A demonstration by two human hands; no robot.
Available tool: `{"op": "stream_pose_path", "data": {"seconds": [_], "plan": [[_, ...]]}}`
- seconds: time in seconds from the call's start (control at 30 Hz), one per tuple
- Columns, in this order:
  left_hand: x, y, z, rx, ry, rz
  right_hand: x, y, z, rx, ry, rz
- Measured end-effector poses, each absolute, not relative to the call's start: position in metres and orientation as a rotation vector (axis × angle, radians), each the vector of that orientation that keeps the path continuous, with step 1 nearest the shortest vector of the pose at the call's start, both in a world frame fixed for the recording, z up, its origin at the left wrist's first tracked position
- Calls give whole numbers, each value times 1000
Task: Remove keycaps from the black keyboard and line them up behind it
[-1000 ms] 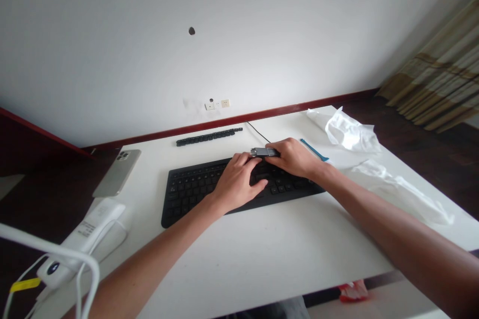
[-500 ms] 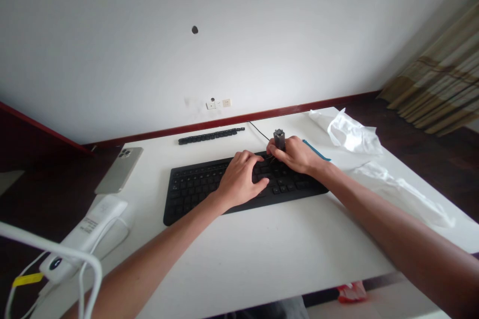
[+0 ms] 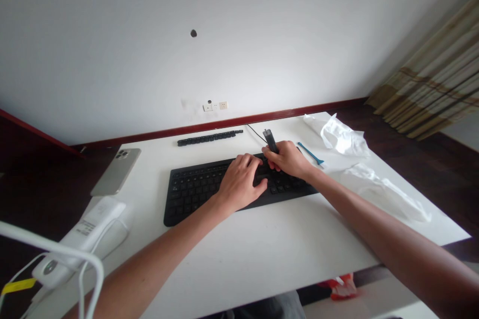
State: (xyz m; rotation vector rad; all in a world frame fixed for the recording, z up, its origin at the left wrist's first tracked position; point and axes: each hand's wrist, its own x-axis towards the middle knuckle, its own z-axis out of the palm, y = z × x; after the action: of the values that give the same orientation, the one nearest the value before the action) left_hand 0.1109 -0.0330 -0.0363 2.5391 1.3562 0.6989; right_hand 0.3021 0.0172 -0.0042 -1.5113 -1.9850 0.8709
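A black keyboard (image 3: 198,187) lies across the middle of the white table. My left hand (image 3: 241,182) rests over its centre with the thumb spread away from the fingers, holding nothing. My right hand (image 3: 286,158) is closed around a dark-handled keycap puller (image 3: 270,140) above the keyboard's right part. The handle sticks up from the fist, leaning left, while its lower end is hidden by the fingers. Behind the keyboard, a row of loose black keycaps (image 3: 209,137) lies on the table. A blue brush-like tool (image 3: 311,154) sits just beyond my right wrist.
On the left are a phone (image 3: 117,172) and a white power strip (image 3: 80,239) with white cables. Crumpled white plastic bags (image 3: 342,134) lie at the right. A thin black cable (image 3: 256,133) runs toward the wall behind the white table (image 3: 284,239).
The keycap puller has tipped from upright to a leftward lean, and my right hand has shifted slightly left. More of the blue tool shows. My left hand stays on the keyboard.
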Motion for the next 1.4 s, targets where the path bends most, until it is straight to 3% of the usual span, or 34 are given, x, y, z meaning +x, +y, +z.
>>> {"op": "stream_pose_path", "data": {"seconds": [0.33,0.73,1.17,1.4], "plan": [[90,-30,-36,2641,1122,665,274,15,16,-1721,-2072,731],[60,-6,-46,2704,985,341,239,8,20,-1845,-2478,59],[67,5,-43,2611,985,307,249,0,-35,-1681,-1460,423],[67,4,-45,2622,990,319,253,1,-39,-1678,-1359,441]]}}
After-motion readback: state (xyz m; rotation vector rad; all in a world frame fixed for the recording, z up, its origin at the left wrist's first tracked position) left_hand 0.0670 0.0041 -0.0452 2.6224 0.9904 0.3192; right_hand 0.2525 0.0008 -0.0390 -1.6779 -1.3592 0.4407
